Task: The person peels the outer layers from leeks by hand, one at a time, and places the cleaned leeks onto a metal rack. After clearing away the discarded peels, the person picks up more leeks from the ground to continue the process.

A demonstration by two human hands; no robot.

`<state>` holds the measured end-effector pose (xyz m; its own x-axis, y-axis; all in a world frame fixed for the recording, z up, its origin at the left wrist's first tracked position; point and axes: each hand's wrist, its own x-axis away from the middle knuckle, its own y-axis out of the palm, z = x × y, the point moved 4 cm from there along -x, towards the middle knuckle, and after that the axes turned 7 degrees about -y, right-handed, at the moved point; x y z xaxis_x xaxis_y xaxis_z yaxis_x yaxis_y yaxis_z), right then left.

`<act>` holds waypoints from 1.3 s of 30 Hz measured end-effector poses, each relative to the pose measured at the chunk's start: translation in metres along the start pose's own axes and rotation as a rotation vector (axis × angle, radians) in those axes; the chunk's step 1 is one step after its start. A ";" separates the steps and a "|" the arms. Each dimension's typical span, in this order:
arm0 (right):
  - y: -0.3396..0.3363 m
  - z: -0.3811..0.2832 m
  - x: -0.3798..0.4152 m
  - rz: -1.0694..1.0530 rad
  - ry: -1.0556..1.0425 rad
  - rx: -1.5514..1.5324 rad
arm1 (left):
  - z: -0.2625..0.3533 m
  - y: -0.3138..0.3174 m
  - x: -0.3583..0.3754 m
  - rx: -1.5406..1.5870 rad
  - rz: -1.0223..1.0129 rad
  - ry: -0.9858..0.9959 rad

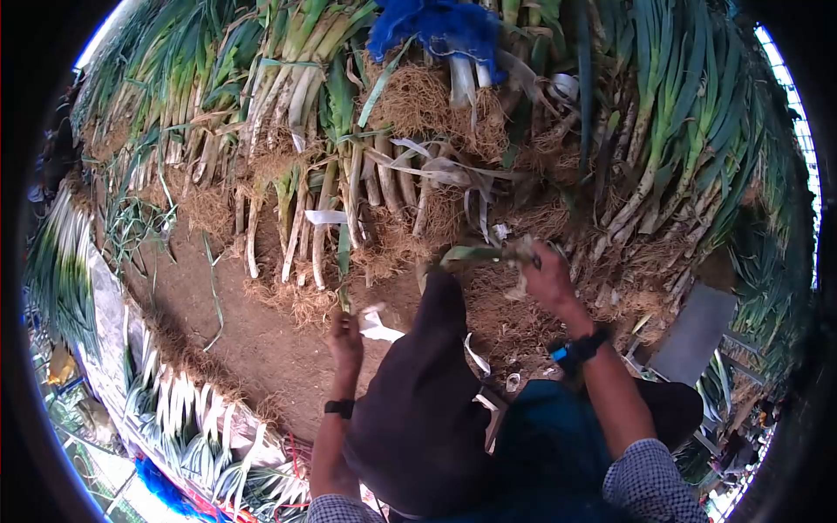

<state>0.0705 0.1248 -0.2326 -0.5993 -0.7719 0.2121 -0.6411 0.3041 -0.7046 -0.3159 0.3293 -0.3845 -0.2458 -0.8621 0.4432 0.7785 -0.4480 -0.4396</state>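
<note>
Near the middle left, my left hand (346, 343) is closed, its fingertips at the lower end of a narrow green leek leaf (344, 301). My right hand (549, 277) is also closed, over the root-strewn soil; a small dark piece shows at its fingers, blurred, and I cannot make out what it is. Beside those fingers lies a green leek leaf (471, 254) with a pale, smeared end. Leeks (318, 248) with brown roots lie in front of my hands, several with white stalks. A white strip of peel (380, 325) is right of my left hand.
Piled leeks (667, 131) fill the back and right. A blue net (432, 30) lies on the pile. Cleaned leeks (187, 405) form a row on the left over bare soil (205, 301). A grey board (695, 334) stands right of my knee.
</note>
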 end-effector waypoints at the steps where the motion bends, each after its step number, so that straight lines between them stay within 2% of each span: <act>1: -0.012 -0.012 -0.024 -0.029 0.055 -0.017 | 0.005 -0.012 -0.006 -0.040 0.074 0.040; 2: -0.016 -0.020 -0.050 -0.063 0.103 -0.037 | 0.015 -0.017 -0.007 -0.049 0.073 0.034; 4: -0.010 -0.039 -0.099 0.044 -0.199 -0.048 | 0.027 -0.030 -0.005 -0.191 0.055 0.025; 6: 0.022 -0.034 -0.132 -0.032 -0.007 -0.008 | 0.031 -0.021 -0.008 -0.436 -0.015 0.045; 7: 0.044 -0.017 -0.157 -0.215 0.044 0.154 | -0.001 -0.005 -0.011 -0.327 -0.072 0.036; 8: 0.062 0.000 -0.164 -0.149 -0.008 0.154 | -0.058 0.011 -0.015 -0.218 -0.127 0.028; 9: 0.065 0.002 -0.164 0.012 -0.115 0.170 | -0.053 0.020 -0.011 -0.288 -0.158 0.091; 10: 0.059 -0.006 -0.161 -0.058 -0.093 0.166 | -0.046 0.028 -0.005 -0.355 -0.185 0.156; 11: 0.052 -0.008 -0.149 -0.132 -0.057 0.157 | -0.004 0.030 0.015 -0.596 -0.202 0.300; 12: 0.055 0.002 -0.127 -0.179 -0.073 0.192 | -0.016 0.037 0.008 -0.711 -0.286 0.149; 14: 0.059 0.023 -0.088 -0.268 -0.126 0.256 | -0.007 0.039 0.005 -0.681 -0.225 0.191; 17: 0.074 0.057 0.024 -0.310 -0.093 0.054 | 0.009 0.050 0.017 -0.613 -0.303 0.248; 19: 0.071 0.095 0.096 -0.348 0.218 -0.135 | 0.050 0.077 0.020 -0.520 -0.359 0.309; 20: 0.073 0.121 0.129 -0.207 0.209 -0.096 | 0.070 0.093 0.022 -0.474 -0.393 0.328; 21: 0.074 0.137 0.152 -0.147 0.298 -0.160 | 0.086 0.110 0.027 -0.427 -0.433 0.346; 24: 0.092 0.153 0.198 -0.089 0.316 -0.131 | 0.107 0.152 0.045 -0.366 -0.577 0.313; 25: 0.105 0.152 0.203 -0.061 0.308 -0.173 | 0.103 0.159 0.051 -0.364 -0.623 0.269; 26: 0.114 0.144 0.203 -0.152 0.374 -0.187 | 0.095 0.166 0.059 -0.364 -0.666 0.227; 27: 0.119 0.126 0.198 -0.176 0.372 -0.263 | 0.085 0.170 0.064 -0.365 -0.705 0.173; 29: 0.155 0.111 0.191 -0.282 0.342 -0.228 | 0.052 0.168 0.077 -0.360 -0.765 0.041; 31: 0.187 0.095 0.183 -0.181 0.328 -0.124 | 0.017 0.159 0.089 -0.319 -0.809 -0.110; 32: 0.193 0.088 0.181 -0.185 0.316 -0.171 | 0.002 0.154 0.096 -0.283 -0.829 -0.187; 33: 0.196 0.082 0.173 -0.403 0.370 -0.218 | -0.013 0.149 0.103 -0.232 -0.852 -0.270; 34: 0.227 0.092 0.182 -0.176 0.261 -0.379 | -0.024 0.148 0.112 -0.170 -0.878 -0.352; 36: 0.218 0.073 0.179 -0.278 0.217 -0.520 | -0.045 0.151 0.127 -0.020 -0.946 -0.514; 37: 0.230 0.081 0.183 -0.267 0.148 -0.442 | -0.050 0.154 0.133 0.021 -0.976 -0.598; 39: 0.220 0.092 0.188 -0.169 0.262 -0.437 | -0.042 0.164 0.148 0.040 -1.044 -0.772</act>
<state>-0.1393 -0.0048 -0.4100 -0.5341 -0.6821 0.4995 -0.8454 0.4346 -0.3105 -0.2493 0.1185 -0.4240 -0.3597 0.2519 0.8984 0.4421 -0.8019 0.4018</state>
